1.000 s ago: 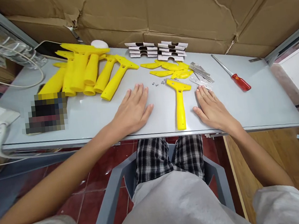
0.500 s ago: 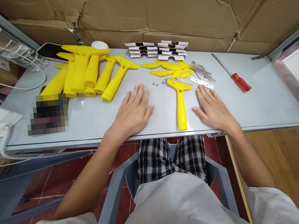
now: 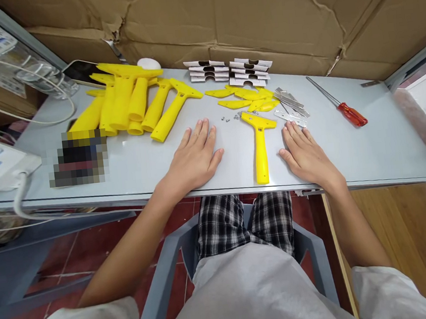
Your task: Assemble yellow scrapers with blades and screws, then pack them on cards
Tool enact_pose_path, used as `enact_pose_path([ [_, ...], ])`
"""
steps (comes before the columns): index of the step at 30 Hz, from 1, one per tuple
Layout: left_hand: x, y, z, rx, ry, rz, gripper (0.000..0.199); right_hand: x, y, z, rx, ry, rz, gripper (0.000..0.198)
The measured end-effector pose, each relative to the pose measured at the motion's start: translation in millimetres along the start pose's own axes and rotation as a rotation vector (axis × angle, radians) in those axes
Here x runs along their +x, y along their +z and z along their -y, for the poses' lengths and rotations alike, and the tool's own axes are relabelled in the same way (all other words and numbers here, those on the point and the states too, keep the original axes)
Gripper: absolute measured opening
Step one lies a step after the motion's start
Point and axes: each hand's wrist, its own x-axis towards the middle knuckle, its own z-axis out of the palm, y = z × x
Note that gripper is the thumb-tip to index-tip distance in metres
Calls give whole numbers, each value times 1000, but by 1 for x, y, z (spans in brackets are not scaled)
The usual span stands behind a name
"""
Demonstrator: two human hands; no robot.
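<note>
My left hand point(image 3: 196, 156) lies flat on the table, palm down and holding nothing. Flat on the table too is my right hand point(image 3: 305, 152), its fingertips at the edge of the metal blades point(image 3: 290, 117). Between the two hands lies a yellow scraper handle point(image 3: 260, 149), its wide head pointing away from me; neither hand touches it. Just beyond that head are small screws point(image 3: 236, 117) and a loose pile of yellow plastic cover pieces point(image 3: 248, 94). Several more yellow scraper handles point(image 3: 130, 97) are heaped to the left of my left hand.
A screwdriver point(image 3: 348, 112) with a red handle lies at the right. Stacked white paper packets point(image 3: 251, 71) stand at the back against the cardboard point(image 3: 259, 17). At the left are a power strip point(image 3: 2, 161), cables, a plastic bottle point(image 3: 42, 71) and a pixelated item point(image 3: 79, 158).
The view has shifted slightly, so the table items appear a little further right. Both hands stay flat in the same places, and nothing has been picked up.
</note>
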Motion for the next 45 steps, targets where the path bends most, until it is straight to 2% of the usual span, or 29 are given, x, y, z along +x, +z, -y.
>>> enact_pose_path([
  [8,0,-1,0,-21,2,-21,83,1,5,-4,57,-30,-57,99],
  [14,-1,0,3,-42,12,-61,79,3,-6,-3,70,-43,-75,95],
  [17,0,-6,-1,-9,15,-60,79,4,-21,6,42,-40,-133,84],
  [21,9,-27,-6,63,20,-68,70,18,-42,17,16,31,-200,61],
  [23,21,-40,-4,92,24,-58,60,33,-51,15,45,-25,-233,54],
  [27,56,-61,5,198,59,-80,42,77,-61,2,196,-338,-243,49],
  [29,75,-66,10,223,93,-77,37,98,-63,-2,230,-410,-214,46],
  [32,96,-69,14,119,132,-127,33,114,-64,0,235,-468,-173,45],
  [35,105,-64,16,-26,150,-169,41,113,-63,9,214,-500,-176,49],
  [38,104,-58,20,-112,181,-158,47,103,-60,16,210,-518,-208,52],
  [45,95,-56,23,-131,216,-120,49,93,-48,16,183,-516,-290,51],
])
